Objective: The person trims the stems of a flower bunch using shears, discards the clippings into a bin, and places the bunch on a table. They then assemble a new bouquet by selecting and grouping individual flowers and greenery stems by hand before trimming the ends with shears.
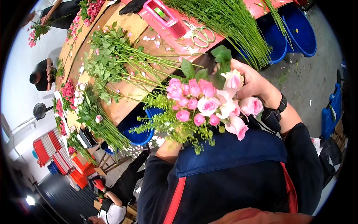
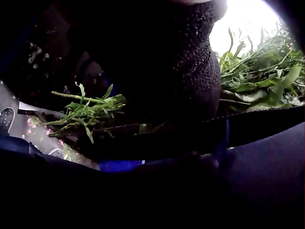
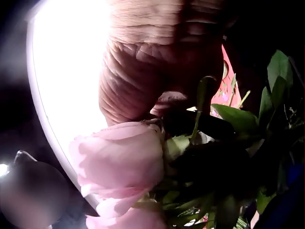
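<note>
A bouquet of pink roses [image 1: 209, 104] with feathery greenery [image 1: 164, 125] stands before the person's chest. At its upper right, the right hand [image 1: 255, 80] curls its fingers among the blooms and leaves, gripping at a pale pink rose [image 1: 234, 80]. The right wrist view has this hand [image 3: 157, 62] bent just above a large pink rose [image 3: 121, 162], its fingertips hidden by shadow and leaves. Behind the bouquet the left hand is hidden; only its forearm [image 1: 167, 150] shows. The left wrist view is mostly dark, with leafy stems [image 2: 90, 112] beside a shadowed textured shape.
A wooden table [image 1: 126, 106] carries cut rose stems [image 1: 149, 65], a pink holder [image 1: 164, 18], scissors [image 1: 201, 36] and a pile of long green stems [image 1: 238, 33]. Blue buckets [image 1: 302, 33] stand beyond the table edge. Other people are at the left.
</note>
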{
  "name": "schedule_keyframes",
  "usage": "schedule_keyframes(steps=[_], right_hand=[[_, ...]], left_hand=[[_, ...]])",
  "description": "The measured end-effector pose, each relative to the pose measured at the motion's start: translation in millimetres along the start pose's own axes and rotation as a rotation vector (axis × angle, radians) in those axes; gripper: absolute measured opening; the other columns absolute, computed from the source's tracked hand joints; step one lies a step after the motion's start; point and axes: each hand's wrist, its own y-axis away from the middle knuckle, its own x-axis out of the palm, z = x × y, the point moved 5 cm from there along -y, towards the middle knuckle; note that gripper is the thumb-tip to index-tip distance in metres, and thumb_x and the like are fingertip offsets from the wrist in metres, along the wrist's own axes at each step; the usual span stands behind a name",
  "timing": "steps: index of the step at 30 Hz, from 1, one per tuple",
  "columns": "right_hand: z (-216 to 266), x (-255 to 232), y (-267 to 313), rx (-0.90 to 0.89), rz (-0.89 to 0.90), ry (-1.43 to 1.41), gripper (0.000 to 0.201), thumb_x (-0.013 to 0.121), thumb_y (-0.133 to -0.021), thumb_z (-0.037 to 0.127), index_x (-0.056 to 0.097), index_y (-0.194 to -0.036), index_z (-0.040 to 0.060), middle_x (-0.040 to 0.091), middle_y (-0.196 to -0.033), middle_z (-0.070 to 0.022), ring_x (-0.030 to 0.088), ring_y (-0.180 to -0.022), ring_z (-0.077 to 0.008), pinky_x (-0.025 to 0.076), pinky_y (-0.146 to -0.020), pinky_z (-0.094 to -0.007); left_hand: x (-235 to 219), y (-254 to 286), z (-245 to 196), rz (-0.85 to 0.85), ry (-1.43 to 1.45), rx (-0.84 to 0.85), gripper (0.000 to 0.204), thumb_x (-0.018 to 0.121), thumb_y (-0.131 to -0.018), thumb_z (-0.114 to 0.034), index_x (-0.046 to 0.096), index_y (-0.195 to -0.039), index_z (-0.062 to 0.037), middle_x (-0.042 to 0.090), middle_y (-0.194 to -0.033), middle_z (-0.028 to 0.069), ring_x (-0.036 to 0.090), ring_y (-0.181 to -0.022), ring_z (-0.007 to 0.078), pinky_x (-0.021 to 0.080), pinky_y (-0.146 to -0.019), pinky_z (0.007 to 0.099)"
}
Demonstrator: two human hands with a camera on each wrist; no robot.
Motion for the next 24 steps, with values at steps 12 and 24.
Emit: schedule_keyframes(steps=[12,24], right_hand=[[11,19,-59,-0.014,0.037,-0.169,0.053,0.056,-0.087,0.018,0.043,-0.135,-0.0014,0.056,-0.126,-0.0127,0.057,-0.11,-0.0171,0.046,-0.093,-0.0297],[-96,-1,-14,-0.059,-0.289,1.111,0.088,0.08,-0.067,0.032,0.039,-0.136,-0.003,0.052,-0.129,-0.0174,0.049,-0.121,-0.0308,0.037,-0.104,-0.0368]], left_hand=[[-16,-36,-8,0.133,0.059,0.097,0.041,0.042,-0.098,-0.015,0.039,-0.137,-0.0019,0.048,-0.135,0.0097,0.048,-0.12,0.0201,0.04,-0.103,0.0357],[-31,-47,-37,0.2,-0.077,0.361,0.045,0.045,-0.096,-0.015,0.039,-0.138,-0.0022,0.047,-0.136,0.0113,0.046,-0.123,0.0214,0.037,-0.105,0.0364]])
